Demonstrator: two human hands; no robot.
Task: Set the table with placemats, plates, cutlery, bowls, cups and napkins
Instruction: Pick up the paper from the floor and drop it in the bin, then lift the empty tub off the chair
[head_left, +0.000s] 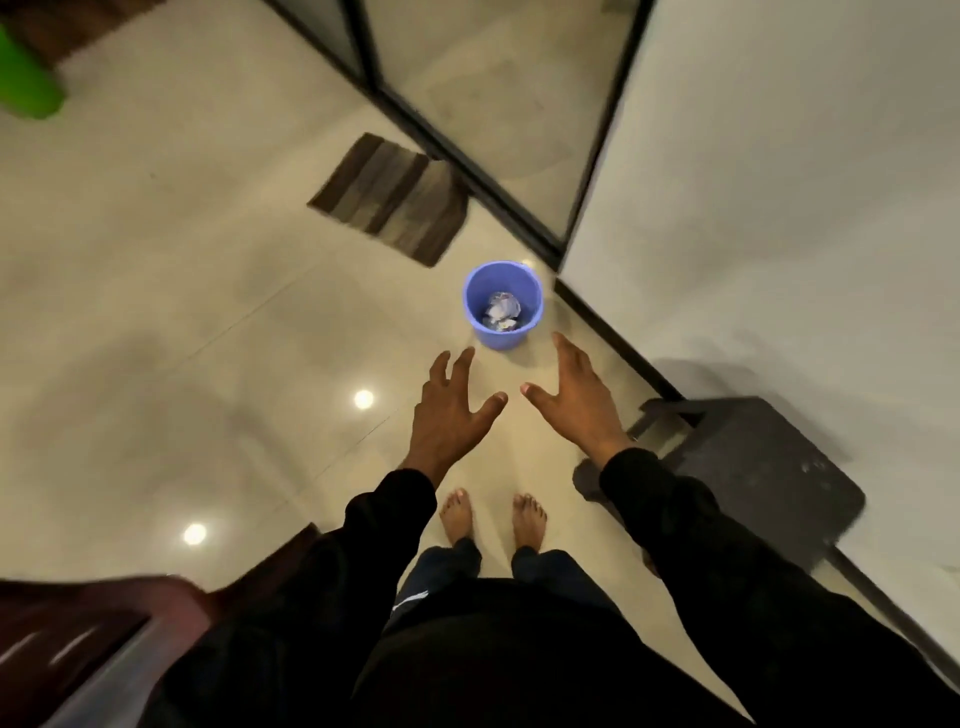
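1. Black sleeves (363, 545) and dark trousers fill the near edge of the view, with two bare feet (493, 519) planted on the pale glossy floor (208, 312).
2. Left hand (447, 410) reaches forward, palm down, fingers spread and relaxed, thumb out to the right; it holds nothing.
3. Right hand (576, 395) reaches alongside it, fingers straight and close together, thumb pointing left toward the other thumb; it too holds nothing.
4. Just beyond both sets of fingertips stands a blue plastic bin (503, 304) with crumpled paper (501, 310) inside, upright and apart from the hands; it sits roughly midway between them, slightly nearer the right hand.
5. None of the table things — placemats, plates, cutlery, bowls, cups, napkins — shows anywhere, and no table top is clearly seen, so I cannot tell which way they lie from the fingers.
6. Around the bin: a striped brown mat (389, 200) farther left, a dark stool (753, 467) at right by the white wall (779, 182), a black-framed glass door (493, 104) far, and a blurred green object (26, 78) at far left.
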